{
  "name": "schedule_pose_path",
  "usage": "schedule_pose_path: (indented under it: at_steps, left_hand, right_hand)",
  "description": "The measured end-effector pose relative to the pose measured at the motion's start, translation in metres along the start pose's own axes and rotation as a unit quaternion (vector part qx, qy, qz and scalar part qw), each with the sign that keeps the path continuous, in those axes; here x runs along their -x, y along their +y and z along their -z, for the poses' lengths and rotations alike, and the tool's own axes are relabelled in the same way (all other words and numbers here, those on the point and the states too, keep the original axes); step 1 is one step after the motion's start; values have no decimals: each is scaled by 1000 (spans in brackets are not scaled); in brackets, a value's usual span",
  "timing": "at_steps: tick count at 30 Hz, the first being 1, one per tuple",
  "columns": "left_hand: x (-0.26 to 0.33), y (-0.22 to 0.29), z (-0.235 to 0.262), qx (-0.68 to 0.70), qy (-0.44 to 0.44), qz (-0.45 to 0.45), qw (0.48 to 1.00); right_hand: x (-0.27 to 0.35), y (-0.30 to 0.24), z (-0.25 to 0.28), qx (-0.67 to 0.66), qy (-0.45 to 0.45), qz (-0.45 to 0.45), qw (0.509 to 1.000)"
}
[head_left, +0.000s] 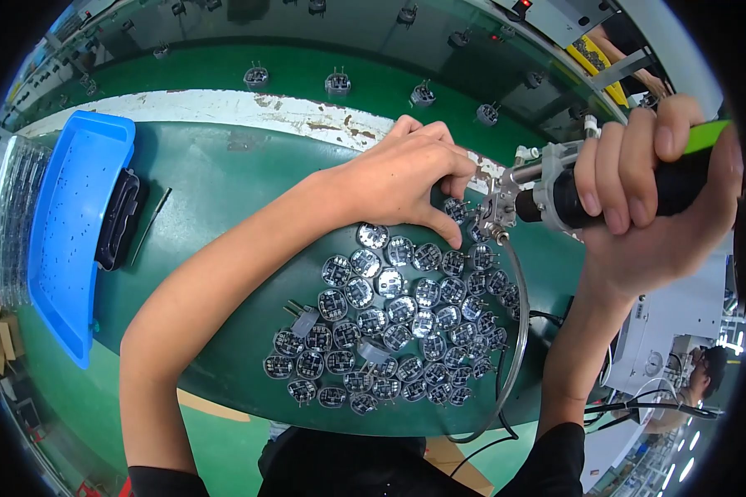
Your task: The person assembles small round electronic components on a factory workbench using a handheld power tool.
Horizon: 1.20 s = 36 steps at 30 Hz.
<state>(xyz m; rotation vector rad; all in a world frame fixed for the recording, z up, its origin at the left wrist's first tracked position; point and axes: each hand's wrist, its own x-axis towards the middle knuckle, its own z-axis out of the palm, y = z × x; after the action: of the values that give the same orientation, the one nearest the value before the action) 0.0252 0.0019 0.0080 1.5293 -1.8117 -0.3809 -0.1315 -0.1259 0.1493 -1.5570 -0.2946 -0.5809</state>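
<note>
My left hand (410, 178) reaches over the far edge of a cluster of small round electronic modules (389, 282). Its thumb and fingers curl around one silver-and-black module (454, 209) with pins, at the tip of the tool. Wrapped in my right hand (651, 190) is a power screwdriver (584, 195) with a black and green body. The screwdriver lies nearly level, and its metal head meets the module area just right of my left fingers. A clear hose (522, 331) runs down from that head. The exact contact at the tip is hidden.
On the left stand a blue tray (66, 224) with small dark specks, a black holder (118, 219) and stacked clear trays (12, 215). A thin screwdriver (152, 224) lies beside them. More modules (337, 81) stand on the green belt (298, 70) beyond the white worn ledge (224, 106).
</note>
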Motion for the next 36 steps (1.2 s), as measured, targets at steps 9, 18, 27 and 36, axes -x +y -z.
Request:
schedule_pose_path:
  at_steps: [9,18,27,36]
  left_hand:
    - [-10,-15,44,-86,100,90,987]
    - [-44,-42,17,-160,139,204,956]
    - [4,7,23,-31,-2,23,999]
    - [8,-10,14,48,37,5,998]
  right_hand:
    - [19,-48,4,28,-7,111,993]
    - [16,-45,1,28,-5,66,997]
    - [11,-39,-2,30,-15,103,994]
    - [8,-36,3,4,-34,83,996]
